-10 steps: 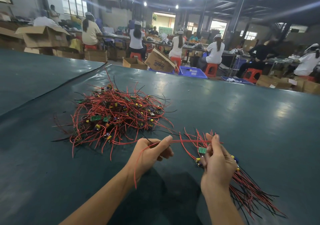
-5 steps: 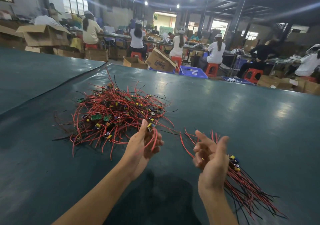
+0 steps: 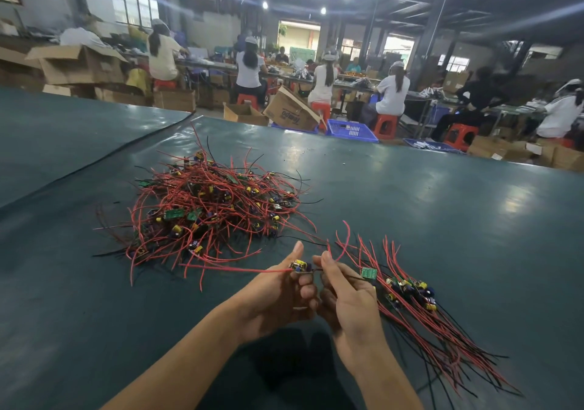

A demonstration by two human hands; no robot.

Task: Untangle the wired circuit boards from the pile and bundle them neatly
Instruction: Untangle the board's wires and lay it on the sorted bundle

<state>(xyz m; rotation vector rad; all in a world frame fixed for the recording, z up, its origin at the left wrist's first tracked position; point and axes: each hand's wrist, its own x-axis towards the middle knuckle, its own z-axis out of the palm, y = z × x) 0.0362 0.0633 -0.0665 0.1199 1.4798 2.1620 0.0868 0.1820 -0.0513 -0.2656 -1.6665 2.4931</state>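
A tangled pile [image 3: 211, 207] of small circuit boards with red and black wires lies on the dark green table [image 3: 410, 207], ahead and to the left. To the right lies a straightened bundle [image 3: 417, 302] of boards with their wires fanned toward me. My left hand [image 3: 281, 295] pinches one small circuit board [image 3: 299, 265] with yellow parts; its red wire trails off to the left. Close beside it, my right hand [image 3: 344, 299] pinches that board's wires just to the right of the board. Both hands hover between the pile and the bundle.
A seam in the table cover [image 3: 94, 163] runs diagonally at the left. Beyond the far edge stand cardboard boxes [image 3: 290, 110], blue crates [image 3: 350, 129] and red stools, with several seated people working at benches.
My hands have come together. The left hand carried a board from the pile's edge toward the middle, and the right hand, empty before, now pinches its wires.
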